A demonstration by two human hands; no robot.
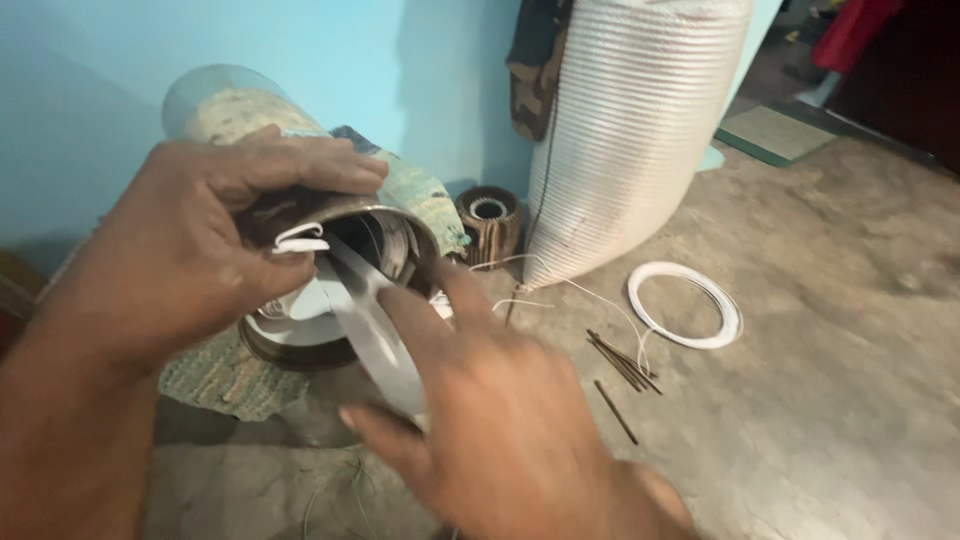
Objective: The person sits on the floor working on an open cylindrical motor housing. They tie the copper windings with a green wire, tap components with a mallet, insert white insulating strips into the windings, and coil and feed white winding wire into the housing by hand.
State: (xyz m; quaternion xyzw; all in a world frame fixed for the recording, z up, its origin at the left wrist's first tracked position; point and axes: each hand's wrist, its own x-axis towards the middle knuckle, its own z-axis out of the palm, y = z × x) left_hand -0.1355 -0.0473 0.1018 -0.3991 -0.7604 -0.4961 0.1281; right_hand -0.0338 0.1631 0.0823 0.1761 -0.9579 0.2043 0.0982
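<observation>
My left hand (190,245) grips the rim of a round metal cylinder (385,225), with fingers over its top edge and a folded white strip end by the thumb. My right hand (500,420) holds a long flat white strip (365,325) that runs from the hand up into the cylinder's open mouth. The forefinger of that hand points toward the opening. White strips line the inside of the cylinder. A clear plastic bag with pale material (225,105) lies on top of it.
The cylinder rests on a green woven mat (230,380) on a concrete floor. A small wound core (488,222), a tall white woven sack (625,130), a coil of white tubing (685,305) and several thin dark sticks (620,360) lie to the right.
</observation>
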